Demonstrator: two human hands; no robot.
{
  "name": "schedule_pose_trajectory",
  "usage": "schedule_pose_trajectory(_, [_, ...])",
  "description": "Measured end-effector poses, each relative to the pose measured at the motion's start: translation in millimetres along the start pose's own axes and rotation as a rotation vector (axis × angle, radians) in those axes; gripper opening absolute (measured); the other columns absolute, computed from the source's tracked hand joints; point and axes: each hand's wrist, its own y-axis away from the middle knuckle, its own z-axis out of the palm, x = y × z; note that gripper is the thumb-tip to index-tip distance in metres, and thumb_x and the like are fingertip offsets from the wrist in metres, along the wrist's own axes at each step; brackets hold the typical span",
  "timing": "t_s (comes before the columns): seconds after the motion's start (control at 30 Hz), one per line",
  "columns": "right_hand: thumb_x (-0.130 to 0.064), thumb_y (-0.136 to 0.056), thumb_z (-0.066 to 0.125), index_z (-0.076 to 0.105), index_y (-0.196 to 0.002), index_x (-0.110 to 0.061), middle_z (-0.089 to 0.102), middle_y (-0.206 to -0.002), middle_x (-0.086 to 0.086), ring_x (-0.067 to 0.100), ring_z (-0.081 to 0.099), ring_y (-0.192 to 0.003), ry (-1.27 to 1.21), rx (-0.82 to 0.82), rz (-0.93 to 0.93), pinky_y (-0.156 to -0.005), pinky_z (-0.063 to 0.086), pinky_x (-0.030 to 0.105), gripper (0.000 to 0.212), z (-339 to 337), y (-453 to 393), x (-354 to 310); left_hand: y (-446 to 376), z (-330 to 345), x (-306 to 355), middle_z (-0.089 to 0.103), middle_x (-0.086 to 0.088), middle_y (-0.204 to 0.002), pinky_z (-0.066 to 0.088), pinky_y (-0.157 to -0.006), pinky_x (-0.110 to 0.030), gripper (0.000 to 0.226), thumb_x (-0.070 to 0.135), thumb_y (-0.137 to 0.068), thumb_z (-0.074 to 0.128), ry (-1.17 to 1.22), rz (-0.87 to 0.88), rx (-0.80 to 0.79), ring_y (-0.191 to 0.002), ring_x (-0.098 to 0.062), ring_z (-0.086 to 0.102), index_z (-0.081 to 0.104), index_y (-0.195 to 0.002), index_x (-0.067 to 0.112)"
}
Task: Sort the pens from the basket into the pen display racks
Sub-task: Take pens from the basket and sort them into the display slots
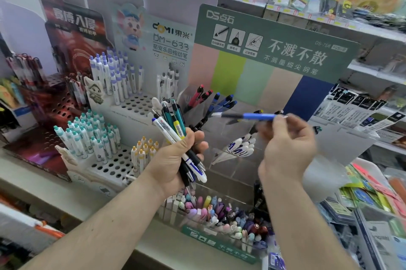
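Stationery shelves crowd behind the clear pen rack (230, 120) at frame centre, where the left hand (175, 160) clenches a bundle of pens (175, 124) and the right hand (287, 144) pinches a blue pen (254, 116), light, stiff, probably slippery, best held mid-barrel.

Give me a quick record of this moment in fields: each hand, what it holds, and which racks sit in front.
left hand: left hand grips a bundle of mixed pens, upright
right hand: right hand pinches one blue pen, roughly level, blurred
rack ahead: clear tiered rack holding red, blue and white pens
rack at left: white holed rack with purple-capped pens
near bin: clear bin of pastel pens
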Motion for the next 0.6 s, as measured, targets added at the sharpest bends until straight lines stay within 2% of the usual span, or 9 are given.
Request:
schedule_pose_trajectory(0.07, [-0.003,-0.093,0.064,0.054,-0.093,-0.021,0.067,-0.069,-0.003,0.023,0.072,-0.064,0.044,0.015,-0.248,-0.063,0.06,0.031,0.02,5,-15,-12,1,0,0,0.066,-0.001,-0.077,0.053,-0.054,-0.021,0.048,0.026,-0.075,0.066,-0.025,-0.012,0.046,-0.062,-0.011,0.066,0.05,-0.118,0.01])
schedule_pose_trajectory(0.1, [-0.005,-0.094,0.063,0.052,-0.094,-0.023,0.067,-0.073,0.0,0.025,0.073,-0.069,0.072,0.002,-0.328,-0.069,0.061,0.033,0.022,8,-22,-14,2,-1,0,0.066,-0.001,-0.077,0.053,-0.054,-0.021,0.048,0.024,-0.075,0.065,-0.029,-0.015,0.051,-0.062,-0.011,0.065,0.048,-0.119,0.012])
schedule_pose_trajectory(0.17, [-0.011,-0.093,0.065,0.051,-0.096,-0.029,0.067,-0.081,0.007,0.027,0.073,-0.077,0.151,-0.008,-0.432,-0.077,0.061,0.04,0.022,12,-34,-11,2,-1,0,0.067,0.0,-0.076,0.053,-0.053,-0.022,0.039,0.021,-0.074,0.065,-0.028,-0.006,0.056,-0.061,-0.011,0.064,0.053,-0.11,0.011])
schedule_pose_trajectory(0.27, [-0.024,-0.09,0.065,0.051,-0.095,-0.038,0.069,-0.084,0.002,0.024,0.072,-0.076,0.305,-0.02,-0.541,-0.076,0.059,0.045,0.02,22,-45,3,3,-2,3,0.068,0.0,-0.076,0.053,-0.054,-0.022,0.02,0.016,-0.073,0.065,-0.021,0.01,0.055,-0.06,-0.012,0.063,0.056,-0.091,0.017])
schedule_pose_trajectory(0.3, [-0.026,-0.09,0.065,0.053,-0.095,-0.037,0.069,-0.083,-0.001,0.022,0.072,-0.074,0.344,-0.044,-0.564,-0.075,0.058,0.042,0.017,25,-46,7,3,-2,3,0.068,0.0,-0.076,0.053,-0.054,-0.023,0.019,0.015,-0.073,0.065,-0.02,0.013,0.053,-0.059,-0.012,0.062,0.056,-0.089,0.018])
schedule_pose_trajectory(0.37, [-0.023,-0.09,0.066,0.062,-0.099,-0.025,0.069,-0.082,-0.005,0.015,0.068,-0.071,0.426,-0.088,-0.613,-0.074,0.056,0.03,0.01,31,-47,14,3,-3,3,0.068,0.0,-0.075,0.053,-0.054,-0.023,0.018,0.015,-0.073,0.065,-0.037,0.016,0.056,-0.059,-0.012,0.062,0.056,-0.088,0.019])
schedule_pose_trajectory(0.43, [-0.019,-0.091,0.067,0.066,-0.104,-0.012,0.067,-0.082,-0.009,0.012,0.064,-0.071,0.539,-0.141,-0.644,-0.069,0.046,0.011,0.015,36,-48,19,3,-4,4,0.068,0.0,-0.074,0.054,-0.054,-0.023,0.017,0.015,-0.074,0.065,-0.059,0.014,0.072,-0.058,-0.011,0.062,0.056,-0.088,0.018])
schedule_pose_trajectory(0.47, [-0.018,-0.091,0.067,0.067,-0.106,-0.011,0.067,-0.081,-0.009,0.014,0.064,-0.073,0.593,-0.176,-0.64,-0.068,0.044,0.011,0.016,38,-47,21,3,-5,4,0.068,0.0,-0.074,0.054,-0.054,-0.023,0.017,0.015,-0.074,0.065,-0.063,0.012,0.078,-0.058,-0.011,0.062,0.056,-0.088,0.018])
schedule_pose_trajectory(0.6, [-0.019,-0.092,0.064,0.07,-0.106,-0.017,0.075,-0.088,0.001,0.028,0.069,-0.084,0.827,-0.351,-0.621,-0.087,0.052,0.041,0.016,42,-50,28,6,-7,5,0.067,0.001,-0.073,0.054,-0.053,-0.023,0.016,0.014,-0.074,0.065,-0.064,0.006,0.08,-0.057,-0.01,0.061,0.057,-0.087,0.018])
